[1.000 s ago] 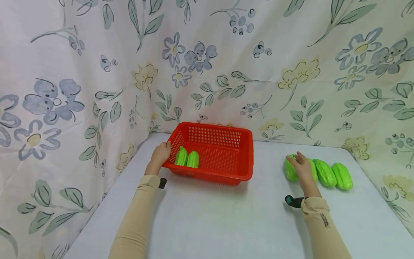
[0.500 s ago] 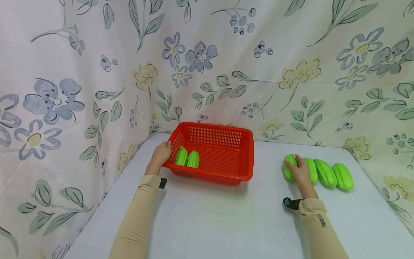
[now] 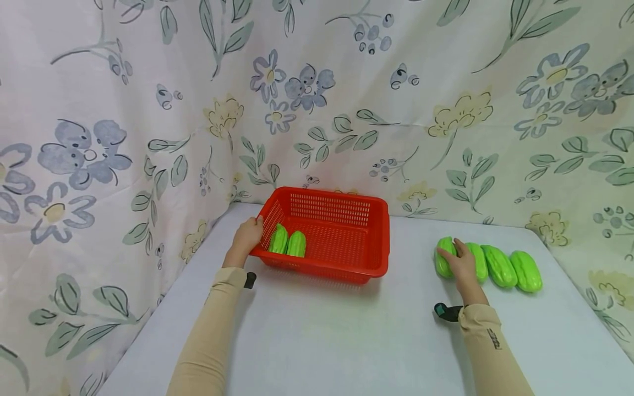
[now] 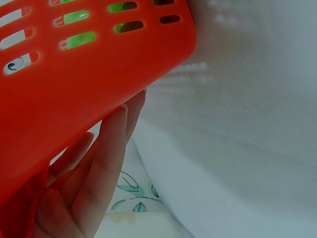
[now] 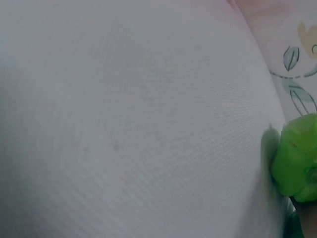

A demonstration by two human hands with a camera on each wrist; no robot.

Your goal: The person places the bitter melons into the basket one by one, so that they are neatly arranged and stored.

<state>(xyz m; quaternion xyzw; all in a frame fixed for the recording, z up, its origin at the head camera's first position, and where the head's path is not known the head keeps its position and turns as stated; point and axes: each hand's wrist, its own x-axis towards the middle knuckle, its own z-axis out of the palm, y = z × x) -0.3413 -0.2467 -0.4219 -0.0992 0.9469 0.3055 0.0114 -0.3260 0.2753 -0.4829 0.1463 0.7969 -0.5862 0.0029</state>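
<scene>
My left hand (image 3: 247, 235) grips the left rim of a red plastic basket (image 3: 342, 268). In the left wrist view its fingers (image 4: 111, 139) curl up against the basket's red wall (image 4: 94, 94). Inside, at the left end, lie two bright green ridged gourds (image 3: 296, 244). On the right of the table my right hand (image 3: 462, 268) holds the leftmost green gourd (image 3: 444, 257) of a row, thumb on its left side and fingers over the top. That gourd shows at the right edge of the right wrist view (image 5: 297, 158), where most of the hand is out of frame.
Right of the hand, more gourds lie side by side: one partly hidden gourd (image 3: 477, 263), then a middle gourd (image 3: 499, 267) and an end gourd (image 3: 526, 271). White table (image 3: 356, 341) lies between basket and row. A floral curtain (image 3: 317, 110) hangs behind and at the left.
My right hand has come down and slightly left, its fingers closing round the leftmost gourd. The left hand and basket have stayed in place.
</scene>
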